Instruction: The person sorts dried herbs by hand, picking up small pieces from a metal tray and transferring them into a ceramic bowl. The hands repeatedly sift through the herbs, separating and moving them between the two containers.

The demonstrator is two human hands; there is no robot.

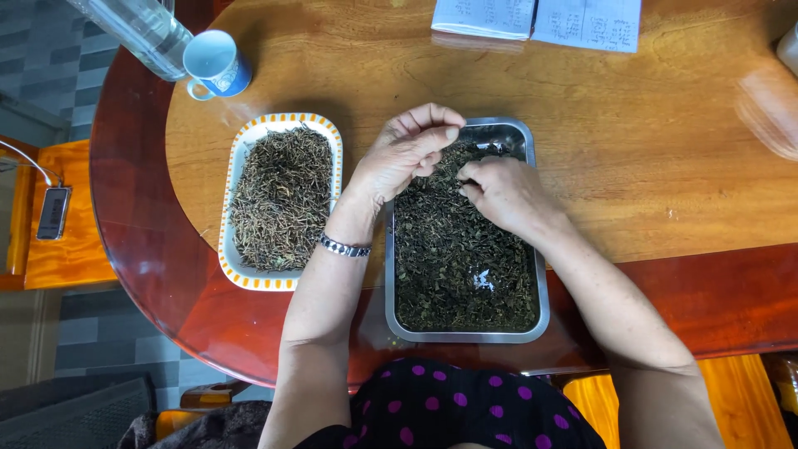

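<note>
Together, both hands: worked over the far end of one steel tray.
Left hand (405, 155): fingers curled, pinching a bit of dried leaf; one beaded bracelet (343, 247) sat on its wrist.
Right hand (501, 189): fingertips pinched together in the leaves, close beside the left.
Steel tray (463, 335): one, under both hands, full of dark dried leaves (455, 249).
Ceramic dish (236, 271): one, just left of the left hand, holding brown twigs (281, 195).
Beyond the hands: one blue cup (215, 63), one clear bottle (140, 30), two papers (536, 18).
</note>
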